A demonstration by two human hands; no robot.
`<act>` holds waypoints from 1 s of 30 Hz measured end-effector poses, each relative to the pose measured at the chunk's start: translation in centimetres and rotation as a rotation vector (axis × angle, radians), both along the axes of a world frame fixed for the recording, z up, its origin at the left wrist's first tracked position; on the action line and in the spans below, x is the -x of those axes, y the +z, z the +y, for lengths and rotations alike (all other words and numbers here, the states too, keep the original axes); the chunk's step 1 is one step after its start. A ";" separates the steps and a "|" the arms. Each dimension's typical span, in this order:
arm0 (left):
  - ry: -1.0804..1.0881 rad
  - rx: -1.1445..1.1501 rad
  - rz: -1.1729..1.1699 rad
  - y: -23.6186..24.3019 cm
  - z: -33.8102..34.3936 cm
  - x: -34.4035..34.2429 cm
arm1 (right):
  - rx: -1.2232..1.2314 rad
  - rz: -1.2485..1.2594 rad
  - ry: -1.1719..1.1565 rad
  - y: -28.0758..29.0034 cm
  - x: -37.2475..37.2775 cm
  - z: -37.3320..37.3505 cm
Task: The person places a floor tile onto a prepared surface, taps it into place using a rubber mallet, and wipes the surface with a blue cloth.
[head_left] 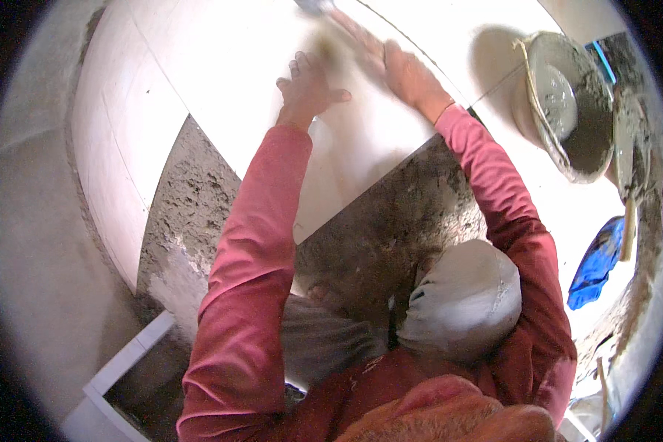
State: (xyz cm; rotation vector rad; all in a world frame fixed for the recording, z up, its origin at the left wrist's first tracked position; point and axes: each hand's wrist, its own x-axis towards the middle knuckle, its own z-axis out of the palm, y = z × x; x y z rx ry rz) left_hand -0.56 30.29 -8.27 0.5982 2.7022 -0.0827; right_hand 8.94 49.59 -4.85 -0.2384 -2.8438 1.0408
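Observation:
My left hand (307,90) lies with its fingers spread on a large glossy white tile (346,173), its thumb pointing right. To its right, my right hand (412,77) is closed around the handle of a hammer-like tool (357,33). The tool reaches up and left over the tile; its grey head is cut by the upper edge, and motion smears the handle. One corner of the tile points toward me, between two patches of grey mortar bed (390,210).
At the right stands a bucket (532,96) with wet grey mix inside. Beyond it lie a wooden-handled tool (628,228) and a blue plastic bag (597,264). More white tiles (125,96) extend left toward a grey wall (33,221). A pale raised edge (129,353) is at lower left.

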 end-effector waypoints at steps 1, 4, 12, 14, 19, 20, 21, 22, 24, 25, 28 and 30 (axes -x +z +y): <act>0.003 -0.015 0.002 0.1 0.1 -0.1 | 0.014 0.060 -0.004 -0.1 -0.1 0.1; 0.080 0.043 0.003 0.2 0.3 -0.4 | 0.015 0.086 -0.027 0.2 -0.3 0.3; 0.101 0.087 0.015 -0.2 0.0 -0.1 | 0.114 -0.012 -0.042 0.9 -1.0 -0.4; 0.063 0.069 0.116 -0.4 0.1 -0.1 | 0.019 -0.080 -0.029 1.1 -1.1 -0.4; 0.055 0.100 0.124 0.0 0.2 -0.2 | 0.024 0.032 -0.007 2.1 -1.6 -0.5; 0.055 0.124 0.101 0.1 0.1 -0.3 | 0.038 -0.050 0.002 2.1 -1.8 -0.7; 0.054 0.119 0.098 0.1 0.2 -0.3 | 0.034 -0.087 0.004 2.1 -1.9 -0.7; 0.062 0.121 0.123 0.2 0.2 -0.3 | 0.022 -0.132 0.016 1.9 -2.3 -1.0; 0.082 0.136 0.118 0.3 0.2 -0.4 | -0.014 -0.051 -0.002 1.4 -2.8 -1.3; 0.086 0.142 0.103 0.3 0.2 -0.3 | -0.056 -0.011 -0.009 1.3 -3.0 -1.3; 0.054 0.106 0.146 0.3 0.3 -0.3 | -0.005 -0.040 -0.008 1.1 -3.4 -1.4; 0.057 0.093 0.149 0.2 0.3 -0.2 | -0.035 -0.025 -0.006 1.4 -3.5 -1.2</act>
